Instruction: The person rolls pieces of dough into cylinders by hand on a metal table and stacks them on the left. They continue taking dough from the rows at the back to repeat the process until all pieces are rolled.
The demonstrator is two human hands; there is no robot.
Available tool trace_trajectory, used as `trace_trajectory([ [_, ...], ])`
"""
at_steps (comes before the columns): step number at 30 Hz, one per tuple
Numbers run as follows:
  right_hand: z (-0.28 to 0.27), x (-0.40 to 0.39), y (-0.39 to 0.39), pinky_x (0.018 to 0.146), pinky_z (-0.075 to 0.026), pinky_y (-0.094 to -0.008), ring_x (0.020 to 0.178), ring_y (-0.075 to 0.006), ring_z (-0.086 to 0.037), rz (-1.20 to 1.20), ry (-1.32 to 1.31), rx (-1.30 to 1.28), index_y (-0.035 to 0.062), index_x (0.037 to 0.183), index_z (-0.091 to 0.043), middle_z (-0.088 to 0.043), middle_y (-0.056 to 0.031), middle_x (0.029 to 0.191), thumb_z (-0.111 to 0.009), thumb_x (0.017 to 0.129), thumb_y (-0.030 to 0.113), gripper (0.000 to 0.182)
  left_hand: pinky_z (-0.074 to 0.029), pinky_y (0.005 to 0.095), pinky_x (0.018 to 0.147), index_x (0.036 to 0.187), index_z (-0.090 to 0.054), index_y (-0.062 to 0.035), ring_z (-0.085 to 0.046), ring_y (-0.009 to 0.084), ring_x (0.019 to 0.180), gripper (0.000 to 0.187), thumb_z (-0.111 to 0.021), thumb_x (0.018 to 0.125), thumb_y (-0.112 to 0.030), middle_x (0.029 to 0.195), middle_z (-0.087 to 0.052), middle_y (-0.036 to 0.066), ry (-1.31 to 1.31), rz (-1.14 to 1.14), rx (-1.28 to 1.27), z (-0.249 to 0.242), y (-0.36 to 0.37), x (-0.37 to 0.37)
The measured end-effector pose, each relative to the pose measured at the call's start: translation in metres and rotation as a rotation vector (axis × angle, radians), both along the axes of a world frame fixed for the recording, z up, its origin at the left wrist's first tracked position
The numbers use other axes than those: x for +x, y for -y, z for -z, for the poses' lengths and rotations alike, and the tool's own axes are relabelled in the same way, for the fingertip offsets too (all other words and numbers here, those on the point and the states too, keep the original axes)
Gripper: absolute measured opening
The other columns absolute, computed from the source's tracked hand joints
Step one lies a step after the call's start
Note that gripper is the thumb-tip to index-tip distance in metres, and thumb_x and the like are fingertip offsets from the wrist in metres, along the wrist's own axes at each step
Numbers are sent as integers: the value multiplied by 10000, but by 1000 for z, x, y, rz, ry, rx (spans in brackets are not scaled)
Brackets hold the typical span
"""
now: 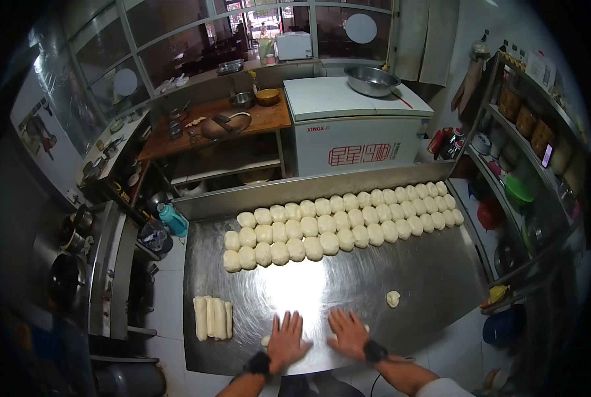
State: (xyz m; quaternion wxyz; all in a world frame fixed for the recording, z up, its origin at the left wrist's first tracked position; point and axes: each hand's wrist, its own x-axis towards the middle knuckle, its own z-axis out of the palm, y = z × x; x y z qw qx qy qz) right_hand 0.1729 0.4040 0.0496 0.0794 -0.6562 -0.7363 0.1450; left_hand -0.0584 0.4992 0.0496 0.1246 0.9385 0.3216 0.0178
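Note:
My left hand [287, 341] and my right hand [348, 333] press flat, fingers spread, on a roll of dough [266, 341] lying on the steel table [375, 278]; only the roll's ends show beside the palms. Both wrists wear black bands. Several rolled dough logs [213, 318] lie side by side to the left of my left hand. A small dough lump [393, 299] sits to the right, beyond my right hand. Three long rows of dough balls [335, 223] stretch across the far half of the table.
Behind the table stands a white chest freezer [348, 126] with a metal bowl [371, 80] on top. A wooden table [209, 129] with pans is at the back left. Shelves with jars and bowls [527, 172] line the right; a stove [70, 264] lines the left.

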Motion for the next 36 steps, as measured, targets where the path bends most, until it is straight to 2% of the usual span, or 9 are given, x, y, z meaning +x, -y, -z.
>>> trace_trajectory([
  [3, -3, -19, 104, 1233, -218, -556, 1513, -377, -309, -125, 6, -128, -24, 1497, -440, -393, -220, 1588, -574, 976, 485, 741, -186, 670, 1204, 1536, -430, -23, -300, 499, 1485, 825, -561, 940, -578, 1594, -387, 248, -165, 33, -89, 0, 93, -48],
  [9, 3, -9, -46, 1239, -179, -586, 1536, -390, -255, 105, 42, 49, -23, 1526, -407, -342, -229, 1625, -484, 1021, 433, 685, -140, 685, 1204, 1546, -424, -49, -267, 524, 1490, 683, -497, 1008, -464, 1590, -357, 303, -66, -25, -7, -4, -22, 41],
  [12, 7, -9, -55, 1223, -184, -623, 1526, -393, -278, 61, 124, 64, 24, 1539, -413, -358, -172, 1632, -508, 1013, 425, 667, -115, 751, 1171, 1555, -424, -90, -220, 510, 1516, 671, -465, 1022, -495, 1636, -347, 196, -57, -8, -10, 0, -31, 46],
  [16, 6, -33, 93, 1189, -173, -703, 1503, -381, -340, -193, 96, -106, 200, 1523, -497, -401, -84, 1623, -558, 969, 509, 638, -128, 774, 1161, 1578, -414, -201, -215, 608, 1474, 690, -468, 995, -565, 1632, -341, 210, -237, 95, -72, -17, 75, -41],
  [19, -2, -39, 70, 1151, -236, -731, 1519, -386, -302, -154, 136, -174, 242, 1558, -447, -381, -79, 1638, -571, 954, 548, 688, -152, 797, 1132, 1576, -419, -223, -218, 633, 1458, 715, -485, 975, -605, 1633, -321, 239, -194, 51, -74, -3, 72, -40],
  [24, 12, -27, -63, 1194, -152, -704, 1535, -417, -240, 120, 50, 118, 152, 1569, -410, -343, -114, 1651, -455, 1030, 528, 659, -70, 818, 1120, 1595, -379, -200, -155, 600, 1495, 684, -483, 992, -506, 1661, -271, 233, -142, -107, 72, -3, -53, 43],
  [29, 4, -36, 98, 1160, -204, -740, 1519, -450, -266, -163, 99, -148, 292, 1556, -448, -379, -47, 1640, -632, 905, 583, 736, -40, 805, 1137, 1548, -467, -344, -130, 642, 1478, 692, -493, 939, -672, 1654, -330, 174, -125, -78, -115, -2, 64, -57],
  [33, 5, -25, 46, 1183, -150, -727, 1529, -433, -251, -102, 241, -110, 297, 1578, -414, -350, -60, 1657, -488, 976, 619, 687, -55, 787, 1148, 1567, -438, -334, -133, 619, 1491, 731, -514, 926, -677, 1664, -293, 202, -165, -54, -120, 5, 36, -54],
  [36, 5, 0, -49, 1213, -90, -687, 1543, -422, -201, 153, 276, -60, 167, 1588, -392, -309, -119, 1671, -423, 1019, 582, 705, -64, 725, 1191, 1584, -403, -173, -162, 521, 1531, 748, -511, 970, -586, 1660, -266, 248, -116, -213, 22, 2, -41, -8],
])
